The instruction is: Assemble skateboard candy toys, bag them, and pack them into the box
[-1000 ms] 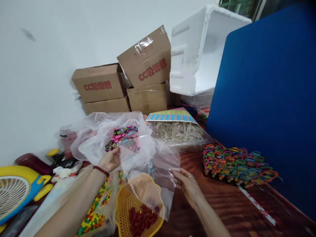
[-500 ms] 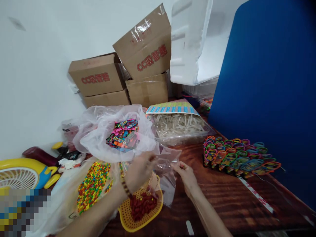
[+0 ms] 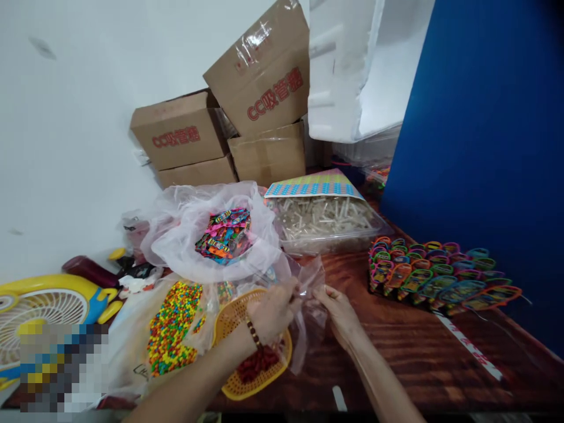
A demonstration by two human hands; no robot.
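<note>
My right hand (image 3: 341, 314) pinches the edge of a clear plastic bag (image 3: 314, 275) between thumb and fingertips. From the other side, my left hand (image 3: 273, 308), with a beaded bracelet on its wrist, has its curled fingers closed at the bag's edge. Its fingertips are partly hidden by the film. Below the left hand stands a yellow perforated basket (image 3: 235, 390) with dark red pieces (image 3: 258, 364) in it. Left of that, an open plastic bag holds many small colourful candies (image 3: 174, 329).
A white bag (image 3: 176, 258) of colourful packets lies behind my hands. Beside it stands a clear tub (image 3: 330, 241) of short translucent tubes. Rows of coloured loop-topped items (image 3: 436, 273) stand right, near a blue panel (image 3: 484, 147). Cardboard boxes (image 3: 185, 141) and a yellow fan (image 3: 48, 305) are left.
My left hand has moved right to the bag's edge, and its fingers have come closer to my right hand. The bag's film has shifted and bunched upward. The camera view has shifted slightly.
</note>
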